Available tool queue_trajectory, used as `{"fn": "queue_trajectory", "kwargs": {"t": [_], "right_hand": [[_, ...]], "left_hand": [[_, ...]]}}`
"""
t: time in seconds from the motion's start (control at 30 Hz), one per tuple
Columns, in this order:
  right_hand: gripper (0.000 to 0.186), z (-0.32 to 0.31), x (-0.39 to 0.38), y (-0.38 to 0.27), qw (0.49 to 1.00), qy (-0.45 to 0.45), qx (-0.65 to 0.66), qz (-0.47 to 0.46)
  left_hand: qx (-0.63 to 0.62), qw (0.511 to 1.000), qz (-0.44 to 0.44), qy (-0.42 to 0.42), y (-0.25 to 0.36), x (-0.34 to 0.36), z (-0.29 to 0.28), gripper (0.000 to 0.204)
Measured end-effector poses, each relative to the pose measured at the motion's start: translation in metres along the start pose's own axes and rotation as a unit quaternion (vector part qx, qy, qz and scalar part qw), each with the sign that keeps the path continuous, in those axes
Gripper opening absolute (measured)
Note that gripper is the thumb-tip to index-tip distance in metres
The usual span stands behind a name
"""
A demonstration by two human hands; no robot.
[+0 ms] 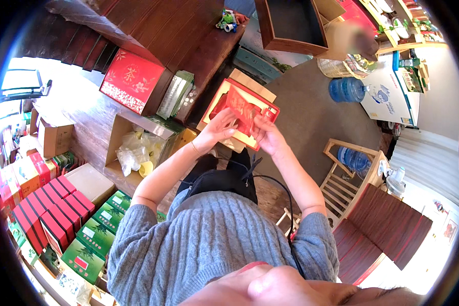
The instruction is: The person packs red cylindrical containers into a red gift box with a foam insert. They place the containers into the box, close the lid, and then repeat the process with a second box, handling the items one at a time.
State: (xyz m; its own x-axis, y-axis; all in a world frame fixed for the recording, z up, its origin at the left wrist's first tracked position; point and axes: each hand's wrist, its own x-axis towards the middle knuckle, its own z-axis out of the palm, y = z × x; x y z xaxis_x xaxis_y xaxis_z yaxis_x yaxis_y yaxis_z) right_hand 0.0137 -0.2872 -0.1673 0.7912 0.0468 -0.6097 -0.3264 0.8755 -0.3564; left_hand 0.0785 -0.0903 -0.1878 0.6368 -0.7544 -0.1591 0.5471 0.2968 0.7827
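Note:
Over an open red-edged gift box with a cream interior, I hold a shiny red packet between both hands. My left hand is closed on its left side, fingers bent around the lower edge. On the other side, my right hand pinches the packet's right edge with thumb and fingers. Darker red recesses or contents show beside the packet inside the box, partly covered by it and by my fingers. Beneath the box is a light wooden stool or board.
Left of me sit a carton with clear plastic bags, a large red box and stacked green boxes. A dark wooden table stands ahead. To the right are a blue water bottle and a wooden rack.

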Motion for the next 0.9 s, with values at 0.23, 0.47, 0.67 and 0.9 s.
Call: {"fn": "queue_trajectory", "kwargs": {"t": [0.23, 0.47, 0.67, 0.9], "right_hand": [[0.025, 0.033, -0.047, 0.045, 0.987, -0.104, -0.079, 0.09], [0.028, 0.067, -0.094, 0.062, 0.931, -0.109, -0.342, -0.066], [0.012, 0.101, -0.099, 0.073, 0.892, -0.019, -0.396, -0.216], [0.015, 0.121, -0.11, 0.069, 0.909, -0.092, -0.32, -0.25]], "left_hand": [[0.051, 0.998, -0.024, 0.034, 0.049, -0.02, 0.026, 0.062], [-0.016, 0.976, 0.025, 0.216, 0.051, -0.069, 0.015, 0.025], [0.039, 0.987, 0.017, 0.153, 0.069, -0.085, 0.034, 0.016], [0.067, 0.99, 0.064, 0.11, 0.099, -0.094, 0.051, 0.012]]}}
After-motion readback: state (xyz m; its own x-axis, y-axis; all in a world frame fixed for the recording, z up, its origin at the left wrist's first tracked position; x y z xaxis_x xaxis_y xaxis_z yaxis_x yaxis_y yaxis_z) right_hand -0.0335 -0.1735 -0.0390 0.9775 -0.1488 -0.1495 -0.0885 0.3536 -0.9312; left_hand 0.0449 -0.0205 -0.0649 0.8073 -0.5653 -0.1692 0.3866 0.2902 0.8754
